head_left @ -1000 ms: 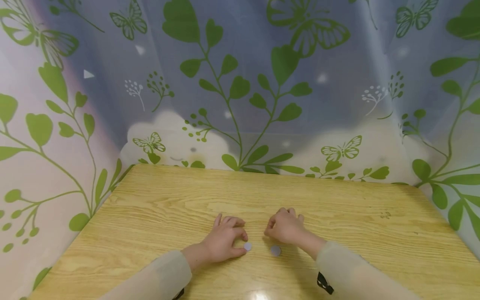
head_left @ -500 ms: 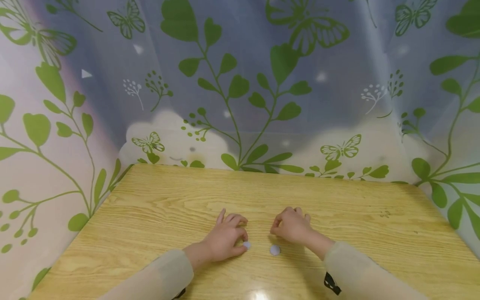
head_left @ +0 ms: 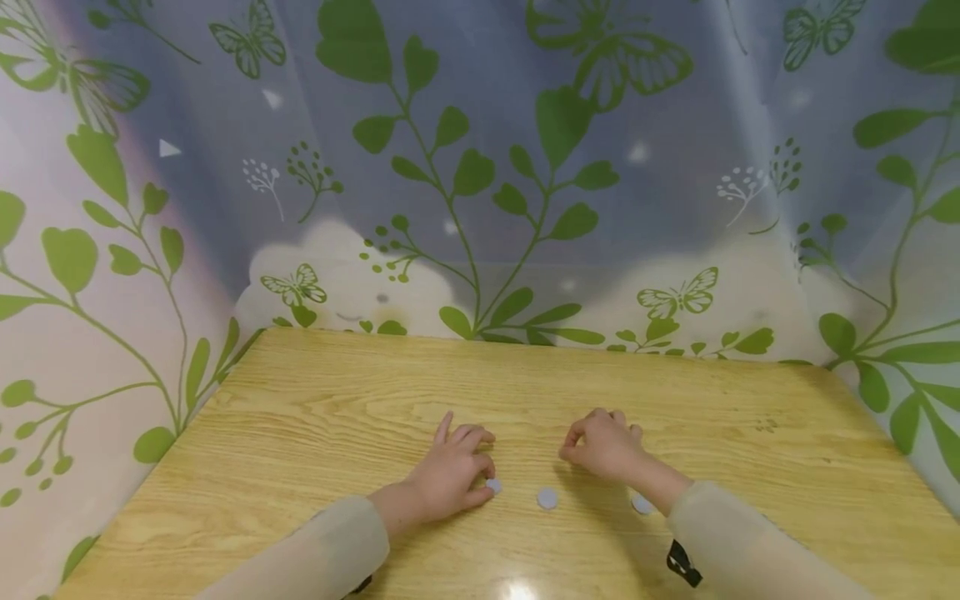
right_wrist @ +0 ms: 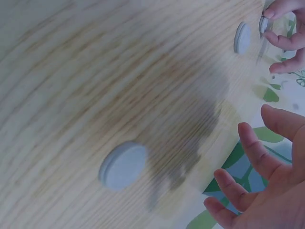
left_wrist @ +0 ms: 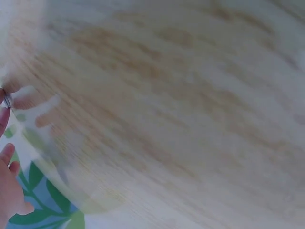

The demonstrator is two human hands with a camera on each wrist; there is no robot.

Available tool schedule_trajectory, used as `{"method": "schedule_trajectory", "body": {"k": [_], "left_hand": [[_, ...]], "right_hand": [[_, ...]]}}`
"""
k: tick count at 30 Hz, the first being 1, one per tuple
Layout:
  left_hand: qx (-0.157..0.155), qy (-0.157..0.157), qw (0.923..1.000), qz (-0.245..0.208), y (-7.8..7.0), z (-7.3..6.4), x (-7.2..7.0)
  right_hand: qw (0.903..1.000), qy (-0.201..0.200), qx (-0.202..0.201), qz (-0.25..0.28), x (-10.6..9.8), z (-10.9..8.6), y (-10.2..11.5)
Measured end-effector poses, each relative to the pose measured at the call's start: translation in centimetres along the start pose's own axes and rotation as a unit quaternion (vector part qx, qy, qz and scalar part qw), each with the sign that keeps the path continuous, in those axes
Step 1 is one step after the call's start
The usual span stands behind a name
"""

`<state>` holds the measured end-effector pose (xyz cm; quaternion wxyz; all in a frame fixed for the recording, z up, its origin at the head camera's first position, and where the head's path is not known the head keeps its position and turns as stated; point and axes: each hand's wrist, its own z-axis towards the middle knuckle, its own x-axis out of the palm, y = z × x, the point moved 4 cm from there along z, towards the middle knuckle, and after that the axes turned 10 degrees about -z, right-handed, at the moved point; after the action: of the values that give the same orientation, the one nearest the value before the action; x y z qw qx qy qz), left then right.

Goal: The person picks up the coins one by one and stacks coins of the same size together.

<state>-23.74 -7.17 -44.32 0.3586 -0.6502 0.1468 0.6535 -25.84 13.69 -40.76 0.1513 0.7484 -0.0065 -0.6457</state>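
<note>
Between the thumb and index finger of my left hand (head_left: 444,475) is a small pale-grey disc (head_left: 493,486), pinched on edge at the tabletop. In the right wrist view it appears between the fingertips at the top right. A second grey disc (head_left: 547,498) lies flat to its right. The third disc (head_left: 642,504) lies under my right forearm, partly hidden by it in the head view. It shows whole and large in the right wrist view. My right hand (head_left: 603,446) hovers over the table, fingers loosely bent with nothing in them.
A wood-grain table (head_left: 337,383) spreads under both hands. Behind it and along its sides hangs a curtain (head_left: 480,167) printed with green leaves and butterflies. Light-coloured sleeves cover both forearms, with a dark strap (head_left: 684,563) by the right one.
My right hand has shifted to the right, away from the left hand and the middle disc. The third disc has come into view beneath my right forearm. My left hand has hardly moved.
</note>
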Motion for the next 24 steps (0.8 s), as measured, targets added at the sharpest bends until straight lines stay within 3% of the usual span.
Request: {"method": "schedule_trajectory", "body": {"k": [14,19,24], "left_hand": [[-0.006,0.014,0.9994,-0.031,0.1,-0.3,-0.1],[-0.019,0.019,0.9983,-0.052,0.2,-0.4,-0.2],[-0.056,0.012,0.9915,-0.117,0.8,-0.5,-0.5]], "right_hand": [[1.0000,-0.001,0.006,0.003,-0.5,-0.3,-1.0],[0.9990,-0.036,-0.007,0.024,-0.8,-0.6,-1.5],[0.9958,-0.079,-0.040,0.021,-1.3,-0.9,-2.8]]}}
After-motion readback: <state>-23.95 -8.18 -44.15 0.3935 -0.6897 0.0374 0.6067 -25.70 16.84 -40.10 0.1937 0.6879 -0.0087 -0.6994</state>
